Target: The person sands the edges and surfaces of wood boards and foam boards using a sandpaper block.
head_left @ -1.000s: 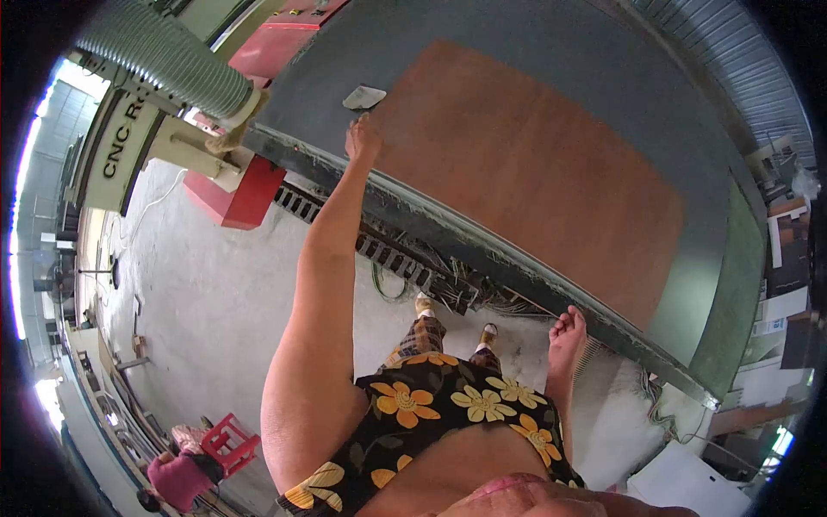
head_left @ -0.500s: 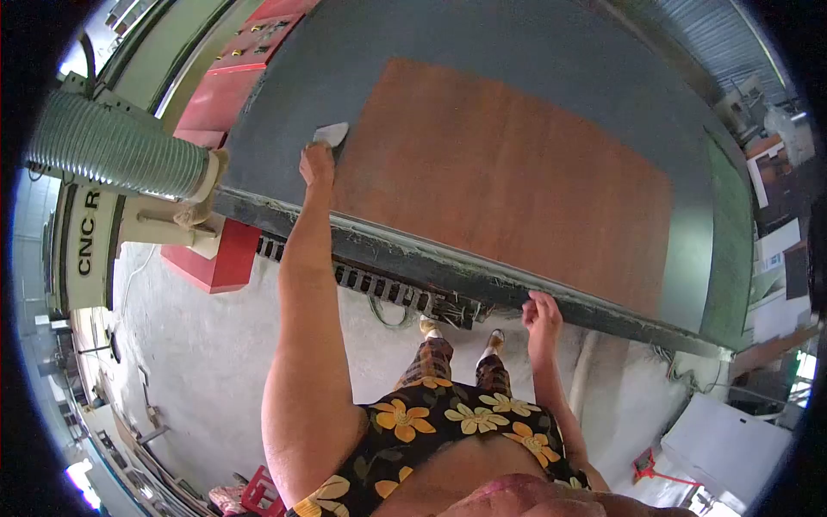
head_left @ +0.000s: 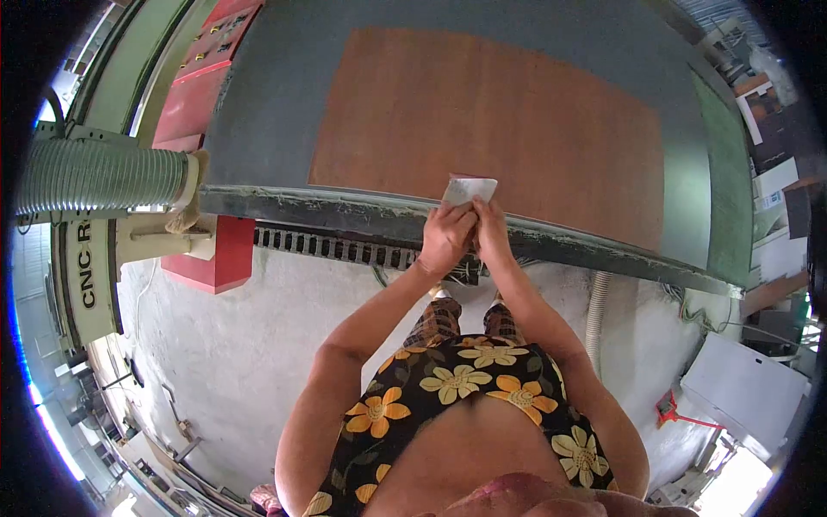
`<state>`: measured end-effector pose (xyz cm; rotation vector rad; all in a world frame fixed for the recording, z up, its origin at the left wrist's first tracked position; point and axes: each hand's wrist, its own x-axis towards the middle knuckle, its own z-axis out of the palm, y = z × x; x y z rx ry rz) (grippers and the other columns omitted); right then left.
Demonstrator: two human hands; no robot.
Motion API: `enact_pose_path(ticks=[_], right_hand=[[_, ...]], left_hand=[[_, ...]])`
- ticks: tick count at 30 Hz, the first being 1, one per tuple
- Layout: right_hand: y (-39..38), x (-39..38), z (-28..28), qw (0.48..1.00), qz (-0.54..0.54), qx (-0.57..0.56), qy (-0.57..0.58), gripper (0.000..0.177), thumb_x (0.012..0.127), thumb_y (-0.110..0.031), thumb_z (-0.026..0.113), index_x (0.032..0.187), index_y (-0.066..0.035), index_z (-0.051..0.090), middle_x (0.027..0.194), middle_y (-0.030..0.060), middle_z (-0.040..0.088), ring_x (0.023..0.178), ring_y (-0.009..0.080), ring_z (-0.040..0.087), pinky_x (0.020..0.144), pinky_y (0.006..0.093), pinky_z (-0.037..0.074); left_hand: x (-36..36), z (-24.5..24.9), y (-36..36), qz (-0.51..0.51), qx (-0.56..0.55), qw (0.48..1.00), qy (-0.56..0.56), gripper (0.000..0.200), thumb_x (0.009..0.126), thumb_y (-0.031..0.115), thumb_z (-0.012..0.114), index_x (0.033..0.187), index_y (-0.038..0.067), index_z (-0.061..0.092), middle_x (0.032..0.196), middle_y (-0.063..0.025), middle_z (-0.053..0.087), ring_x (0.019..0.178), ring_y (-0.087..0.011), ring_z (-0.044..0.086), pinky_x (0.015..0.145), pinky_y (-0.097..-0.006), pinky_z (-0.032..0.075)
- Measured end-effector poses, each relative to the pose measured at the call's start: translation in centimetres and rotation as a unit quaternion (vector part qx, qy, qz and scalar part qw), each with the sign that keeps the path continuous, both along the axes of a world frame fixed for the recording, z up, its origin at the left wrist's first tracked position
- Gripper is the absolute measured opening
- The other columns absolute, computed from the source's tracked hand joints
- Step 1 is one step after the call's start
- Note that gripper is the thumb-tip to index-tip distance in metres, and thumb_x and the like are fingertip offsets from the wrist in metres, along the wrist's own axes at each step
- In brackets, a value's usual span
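Both hands meet at the near edge of the reddish-brown board, which lies flat on the dark grey machine bed. Between them is a small folded whitish sheet with a thin reddish edge, like sandpaper. My left hand is closed on its lower left part, the fingers curled. At its lower right corner, my right hand pinches it between thumb and fingers. The sheet's top overlaps the board in this view, while its lower end is hidden by the fingers.
A ribbed hose and the CNC machine frame stand at the left, near a red housing. The bed's front rail runs across before me, above a cable chain. A white cabinet is at the lower right.
My left hand has brought the folded sheet from the board's left side to the middle of the front edge. My right hand has come up from the rail and now grips it too.
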<state>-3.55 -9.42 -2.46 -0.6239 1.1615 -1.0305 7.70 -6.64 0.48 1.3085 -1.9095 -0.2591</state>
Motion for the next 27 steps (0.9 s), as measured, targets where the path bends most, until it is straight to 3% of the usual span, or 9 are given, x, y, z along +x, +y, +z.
enact_pose_path(ticks=[4,6,9,12,15,18,21,24,27], right_hand=[[0.7,-3.0,-0.4,0.995,-0.081,0.063,-0.015,0.032,0.089,-0.022,0.054,0.112,0.0,0.049,0.1,0.0122,0.056,0.089,0.0212,0.058,0.065,0.0372,0.053],[0.6,-6.4,-2.0,0.992,-0.086,0.062,0.064,0.028,0.088,-0.026,0.056,0.108,-0.007,0.053,0.095,0.0085,0.059,0.084,0.0193,0.06,0.062,0.033,0.052],[0.9,-11.5,-2.5,0.979,-0.1,0.022,0.176,0.024,0.088,-0.026,0.059,0.107,-0.013,0.055,0.096,0.005,0.06,0.085,0.0181,0.059,0.063,0.0329,0.05],[1.3,-16.0,-2.9,0.964,-0.157,0.054,0.208,0.024,0.087,-0.024,0.06,0.107,-0.012,0.055,0.098,0.0045,0.059,0.084,0.0165,0.058,0.062,0.0314,0.048],[2.4,-18.8,-3.3,0.961,-0.225,0.058,0.151,0.025,0.085,-0.021,0.062,0.107,-0.011,0.054,0.098,0.004,0.059,0.085,0.0163,0.056,0.065,0.0328,0.046],[3.4,-19.5,-3.3,0.959,-0.233,0.072,0.144,0.026,0.084,-0.02,0.062,0.108,-0.011,0.054,0.101,0.0032,0.058,0.089,0.0171,0.055,0.069,0.0342,0.046],[3.6,-19.7,-3.4,0.957,-0.228,0.075,0.161,0.036,0.085,-0.02,0.059,0.115,-0.001,0.051,0.109,0.0165,0.053,0.096,0.0292,0.055,0.069,0.0403,0.051],[3.6,-19.8,-3.7,0.953,-0.236,0.072,0.175,0.037,0.086,-0.021,0.059,0.115,0.0,0.051,0.109,0.017,0.053,0.097,0.0286,0.055,0.068,0.0408,0.051],[3.3,-21.3,-5.5,0.95,-0.258,0.061,0.166,0.034,0.084,-0.022,0.061,0.115,-0.008,0.055,0.106,0.008,0.057,0.093,0.0215,0.056,0.071,0.0372,0.048]], left_hand=[[1.6,-0.4,0.7,-0.001,0.054,0.999,0.008,0.029,0.071,0.01,0.067,0.099,0.008,0.062,0.104,-0.0117,0.063,0.092,-0.0315,0.059,0.078,-0.0416,0.046],[5.0,-1.5,0.2,0.072,0.078,0.994,0.011,0.03,0.073,0.01,0.067,0.102,0.008,0.061,0.106,-0.0123,0.062,0.095,-0.0331,0.058,0.083,-0.0418,0.046],[12.1,-3.9,-2.1,0.257,-0.012,0.966,-0.015,0.036,0.075,0.006,0.066,0.11,0.006,0.059,0.1,-0.015,0.063,0.093,-0.0349,0.059,0.085,-0.0439,0.045],[18.0,-4.1,-4.2,0.363,0.01,0.926,-0.107,0.037,0.082,0.016,0.06,0.116,0.003,0.055,0.118,-0.0191,0.054,0.111,-0.0364,0.049,0.093,-0.0475,0.04],[21.5,-6.6,-5.8,0.428,0.137,0.882,-0.145,0.042,0.085,0.024,0.057,0.12,0.002,0.052,0.126,-0.0214,0.048,0.117,-0.0383,0.043,0.096,-0.0465,0.038],[22.7,-6.5,-7.1,0.369,0.278,0.873,-0.154,0.045,0.086,0.031,0.055,0.119,0.0,0.053,0.124,-0.0226,0.049,0.116,-0.0394,0.044,0.095,-0.0462,0.039],[21.0,-5.4,-7.6,0.412,0.319,0.841,-0.145,0.044,0.086,0.034,0.054,0.115,0.0,0.055,0.122,-0.0229,0.05,0.116,-0.039,0.043,0.094,-0.0473,0.04],[20.9,-5.5,-7.8,0.413,0.304,0.842,-0.167,0.045,0.086,0.036,0.054,0.113,0.0,0.057,0.12,-0.0213,0.051,0.116,-0.0385,0.044,0.092,-0.0483,0.041],[20.7,-5.5,-8.5,0.468,0.349,0.788,-0.197,0.048,0.085,0.041,0.055,0.113,0.001,0.058,0.121,-0.0199,0.051,0.115,-0.0378,0.045,0.092,-0.048,0.041]])
